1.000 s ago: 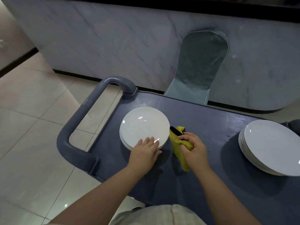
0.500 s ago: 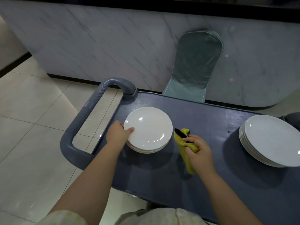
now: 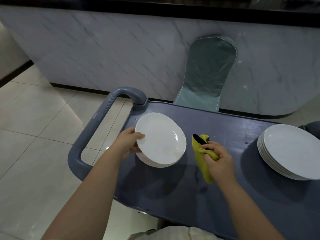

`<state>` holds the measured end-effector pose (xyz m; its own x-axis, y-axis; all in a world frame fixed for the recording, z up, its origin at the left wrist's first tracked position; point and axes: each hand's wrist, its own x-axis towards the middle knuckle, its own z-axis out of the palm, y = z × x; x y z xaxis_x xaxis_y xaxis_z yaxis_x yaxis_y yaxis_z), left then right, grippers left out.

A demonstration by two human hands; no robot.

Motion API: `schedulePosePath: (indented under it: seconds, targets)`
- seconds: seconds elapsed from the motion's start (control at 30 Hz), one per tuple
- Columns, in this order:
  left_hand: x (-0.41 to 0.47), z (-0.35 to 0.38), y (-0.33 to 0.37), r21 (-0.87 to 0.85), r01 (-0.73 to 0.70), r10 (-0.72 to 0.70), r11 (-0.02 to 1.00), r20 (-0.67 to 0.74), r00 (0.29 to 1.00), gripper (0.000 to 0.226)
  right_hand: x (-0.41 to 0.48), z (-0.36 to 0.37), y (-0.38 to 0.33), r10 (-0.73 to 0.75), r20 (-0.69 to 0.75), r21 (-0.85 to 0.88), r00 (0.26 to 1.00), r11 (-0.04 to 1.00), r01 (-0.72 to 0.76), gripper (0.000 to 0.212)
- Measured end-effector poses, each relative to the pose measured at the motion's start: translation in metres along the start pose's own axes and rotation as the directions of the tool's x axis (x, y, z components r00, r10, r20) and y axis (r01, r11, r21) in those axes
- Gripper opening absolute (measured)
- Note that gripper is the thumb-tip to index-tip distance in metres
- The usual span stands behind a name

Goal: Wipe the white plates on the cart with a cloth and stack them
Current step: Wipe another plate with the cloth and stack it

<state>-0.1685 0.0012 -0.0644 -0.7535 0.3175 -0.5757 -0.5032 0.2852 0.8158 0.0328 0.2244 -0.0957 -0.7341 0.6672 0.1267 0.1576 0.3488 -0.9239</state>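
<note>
A small stack of white plates sits at the left end of the dark blue cart (image 3: 225,129). My left hand (image 3: 129,143) grips the left rim of the top plate (image 3: 160,137), thumb on top and fingers underneath, and its left side is tilted up off the plates below (image 3: 155,163). My right hand (image 3: 218,161) holds a bunched yellow cloth (image 3: 201,153) just right of that stack, hanging down to the cart top. A second, larger stack of white plates (image 3: 290,149) stands at the cart's right end.
The cart's grey loop handle (image 3: 97,122) juts out to the left over a pale tiled floor. Behind the cart runs a marble-patterned counter wall, with a teal chair back (image 3: 207,70) leaning against it.
My left hand moved from the near rim of the left stack to its left rim and lifted the top plate's edge. The right hand with the cloth stayed almost in place.
</note>
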Motion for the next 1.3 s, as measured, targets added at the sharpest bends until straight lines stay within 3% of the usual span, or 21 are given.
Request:
schedulePosePath:
  seconds: [0.1, 0.3, 0.43, 0.5, 0.57, 0.63, 0.73, 0.83, 0.9, 0.97, 1.0, 1.13, 1.23, 1.3]
  targets:
    - [-0.008, 0.000, 0.009, -0.104, -0.007, 0.010, 0.995, 0.025, 1.000, 0.018, 0.006, -0.003, -0.002, 0.009, -0.032, 0.015, 0.999, 1.000, -0.008, 0.045]
    - [-0.019, -0.002, 0.063, 0.191, -0.196, 0.211, 0.962, -0.061, 0.976, 0.040, 0.013, -0.008, -0.013, 0.049, -0.093, 0.038, 0.994, 0.998, -0.046, 0.043]
    - [-0.028, -0.002, 0.096, 0.397, -0.221, 0.256, 0.891, -0.035, 0.966, 0.044, 0.013, -0.003, -0.021, 0.022, -0.064, 0.005, 0.998, 1.000, -0.021, 0.041]
    - [-0.033, -0.009, 0.100, 0.301, -0.194, 0.210, 0.934, -0.021, 0.978, 0.047, 0.014, -0.002, -0.023, 0.042, -0.069, 0.053, 0.997, 0.998, -0.038, 0.044]
    - [-0.044, -0.018, 0.090, 0.046, -0.138, 0.136, 0.989, 0.037, 0.990, 0.049, 0.016, -0.007, -0.029, 0.134, -0.116, 0.197, 0.984, 0.974, -0.110, 0.043]
    - [-0.056, -0.019, 0.065, -0.167, -0.062, 0.085, 0.984, 0.135, 0.987, 0.047, 0.017, -0.016, -0.046, 0.178, -0.145, 0.383, 0.973, 0.917, -0.110, 0.039]
    - [-0.071, 0.001, 0.018, -0.342, 0.002, 0.084, 0.940, 0.239, 0.967, 0.047, 0.017, -0.022, -0.082, 0.036, -0.114, 0.474, 0.993, 0.880, 0.022, 0.041]
    - [-0.082, 0.038, -0.008, -0.464, 0.048, 0.116, 0.885, 0.318, 0.941, 0.049, 0.007, -0.003, -0.103, -0.101, 0.122, 0.310, 0.987, 0.949, 0.059, 0.039]
    - [-0.084, 0.056, -0.012, -0.517, 0.058, 0.150, 0.854, 0.351, 0.924, 0.046, -0.007, 0.012, -0.100, -0.231, 0.303, 0.025, 0.925, 0.972, 0.234, 0.043]
    - [-0.082, 0.066, -0.012, -0.546, 0.039, 0.183, 0.837, 0.345, 0.921, 0.046, -0.017, 0.017, -0.078, -0.380, 0.398, -0.248, 0.835, 0.832, 0.496, 0.053]
    - [-0.081, 0.070, -0.012, -0.554, 0.029, 0.193, 0.832, 0.338, 0.921, 0.046, -0.020, 0.012, -0.068, -0.399, 0.416, -0.307, 0.818, 0.785, 0.539, 0.056]
    - [-0.082, 0.087, -0.017, -0.527, 0.003, 0.200, 0.850, 0.328, 0.923, 0.049, 0.000, -0.031, -0.023, -0.481, 0.366, -0.399, 0.796, 0.692, 0.602, 0.055]
    - [-0.088, 0.102, -0.018, -0.488, -0.013, 0.205, 0.872, 0.343, 0.917, 0.049, 0.038, -0.043, -0.027, -0.390, 0.125, -0.483, 0.912, 0.780, 0.399, 0.053]
    - [-0.087, 0.108, -0.013, -0.503, -0.028, 0.232, 0.864, 0.348, 0.908, 0.048, 0.047, -0.018, -0.053, -0.346, 0.035, -0.444, 0.937, 0.835, 0.325, 0.050]
